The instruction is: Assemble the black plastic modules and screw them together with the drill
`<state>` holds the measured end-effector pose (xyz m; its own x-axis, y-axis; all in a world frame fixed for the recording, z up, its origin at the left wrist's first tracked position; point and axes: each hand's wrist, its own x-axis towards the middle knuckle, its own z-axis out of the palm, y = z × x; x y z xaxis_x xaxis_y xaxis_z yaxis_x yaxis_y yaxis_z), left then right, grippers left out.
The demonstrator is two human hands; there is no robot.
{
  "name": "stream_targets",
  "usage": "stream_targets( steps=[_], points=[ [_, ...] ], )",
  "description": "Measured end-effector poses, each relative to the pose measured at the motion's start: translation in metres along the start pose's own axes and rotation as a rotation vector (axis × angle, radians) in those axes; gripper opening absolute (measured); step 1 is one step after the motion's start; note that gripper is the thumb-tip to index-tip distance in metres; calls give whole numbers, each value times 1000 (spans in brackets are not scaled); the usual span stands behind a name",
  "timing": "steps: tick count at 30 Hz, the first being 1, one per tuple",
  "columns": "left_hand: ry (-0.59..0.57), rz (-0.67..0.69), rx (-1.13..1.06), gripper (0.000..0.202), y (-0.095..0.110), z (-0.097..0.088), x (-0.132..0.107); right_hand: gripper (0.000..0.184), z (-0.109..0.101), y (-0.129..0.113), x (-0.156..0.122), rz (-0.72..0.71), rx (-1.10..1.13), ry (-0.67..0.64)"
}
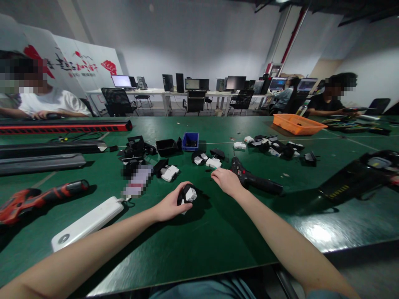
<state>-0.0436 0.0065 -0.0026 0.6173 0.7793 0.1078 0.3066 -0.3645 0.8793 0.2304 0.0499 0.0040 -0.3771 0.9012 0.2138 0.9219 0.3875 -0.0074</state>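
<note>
My left hand (171, 205) grips a small black-and-white plastic part (190, 194), thumb in front and fingers wrapped behind it, just over the green table. To its right, my right hand (227, 181) has its fingertips pressed together; whatever they may hold is too small to make out. Those fingertips are close to a white plastic piece (213, 162) on the table. A black cordless drill (260, 183) lies just right of that hand, partly behind it. More black-and-white parts (170, 172) lie beyond my left hand, and another such part (199, 158) sits farther back.
A blue bin (190, 141) and a black tray (166, 146) stand at the back. Loose parts (276, 146) and an orange basket (297, 124) are right. Leftward lie a white power-bank-like device (89, 222), a red-black tool (43, 197) and long rails (65, 126). People sit across the table.
</note>
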Motion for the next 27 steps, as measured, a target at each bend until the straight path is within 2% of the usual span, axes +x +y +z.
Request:
stream_targets(
  steps=[5, 10, 20, 27],
  points=[
    [5, 6, -12, 68, 0, 1, 0, 24, 4, -3, 1, -36, 31, -28],
    [17, -11, -61, 65, 2, 1, 1, 20, 6, -1, 1, -8, 32, -44],
    [369, -83, -275, 65, -17, 3, 5, 21, 5, -9, -1, 12, 56, -18],
    [372, -155, -450, 65, -17, 5, 9, 25, 1, -1, -2, 44, 56, 58]
  ],
)
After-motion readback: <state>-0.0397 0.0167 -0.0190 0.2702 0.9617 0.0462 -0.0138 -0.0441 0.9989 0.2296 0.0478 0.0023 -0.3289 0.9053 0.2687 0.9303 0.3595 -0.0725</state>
